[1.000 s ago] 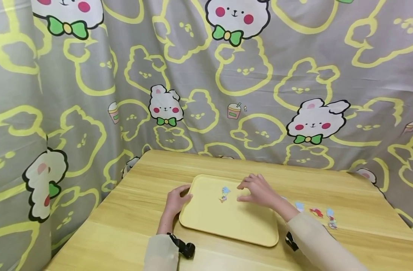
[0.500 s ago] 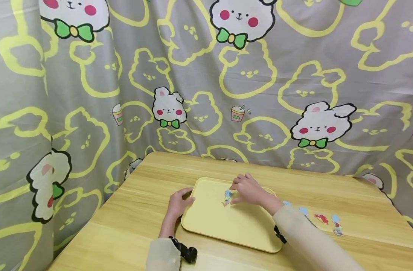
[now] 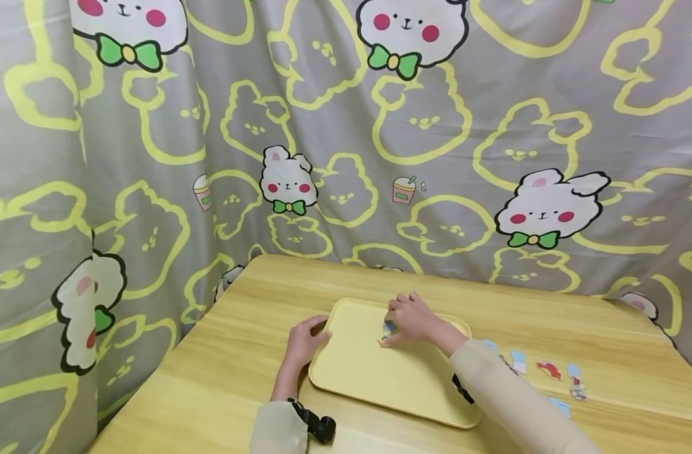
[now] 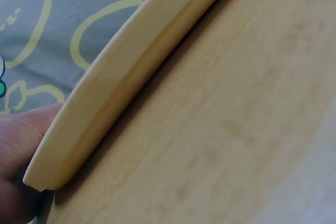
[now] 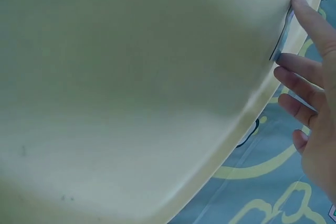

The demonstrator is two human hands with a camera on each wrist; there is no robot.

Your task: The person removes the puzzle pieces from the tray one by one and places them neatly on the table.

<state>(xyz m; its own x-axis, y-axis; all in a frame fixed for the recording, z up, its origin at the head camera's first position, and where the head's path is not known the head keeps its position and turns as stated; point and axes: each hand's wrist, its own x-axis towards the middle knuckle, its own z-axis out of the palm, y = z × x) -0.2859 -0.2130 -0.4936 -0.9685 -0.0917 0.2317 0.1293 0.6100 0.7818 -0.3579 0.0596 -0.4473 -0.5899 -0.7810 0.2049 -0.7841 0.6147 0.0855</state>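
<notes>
A pale yellow rectangular tray (image 3: 391, 381) lies on the wooden table. My left hand (image 3: 306, 343) holds its left rim, thumb on the tray's edge; the left wrist view shows that hand (image 4: 21, 150) beside the tray's outer wall (image 4: 115, 77). Over the far middle part of the tray, my right hand (image 3: 415, 318) pinches a small flat cutout (image 3: 388, 329) with blue on it. From the right wrist camera, the cutout (image 5: 283, 32) appears edge-on between thumb and finger of the right hand (image 5: 315, 93). Most of its printed face is covered by the fingers.
Several flat cutouts lie on the table right of the tray: a blue-and-white one (image 3: 518, 361), a red one (image 3: 549, 370), a blue-topped one (image 3: 575, 381) and a blue one (image 3: 560, 407) by the right sleeve. A patterned grey curtain (image 3: 346, 239) hangs behind the table.
My right hand has moved left across the tray, and its fingers have closed on the cutout. The left hand keeps its place on the rim. The head view has shifted slightly.
</notes>
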